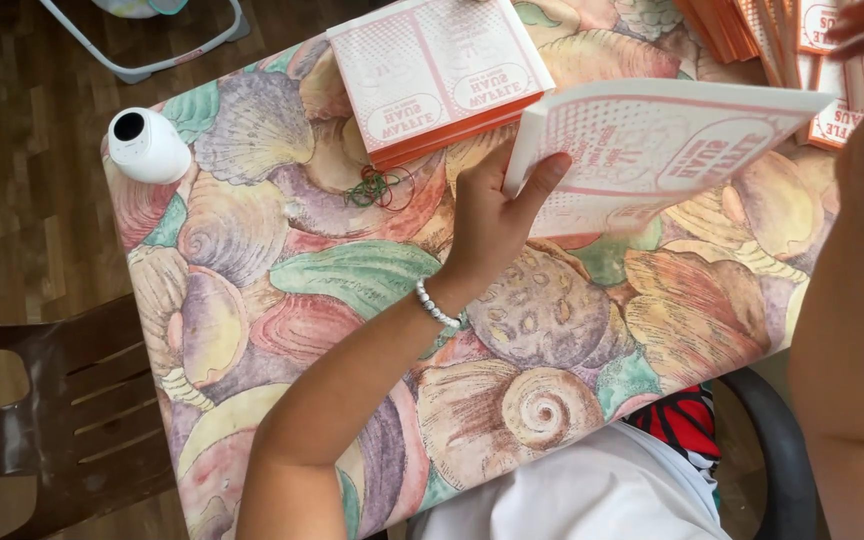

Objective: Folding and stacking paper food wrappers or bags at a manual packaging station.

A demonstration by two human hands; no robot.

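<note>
tablecloth (352, 270): pastel seashell print
held sheet (652, 150): white, pink print
stack (432, 75): orange edges
rubber bands (380, 188): green, red
bracelet (436, 307): white beads

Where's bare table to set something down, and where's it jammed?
Free: the near-left stretch of the seashell-print tablecloth, between the white cylindrical device and the left hand; also the near-right patch under the held pink-and-white printed sheet. Crowded: the far edge, with the orange-edged stack, tangled rubber bands and fanned orange packs.
</note>
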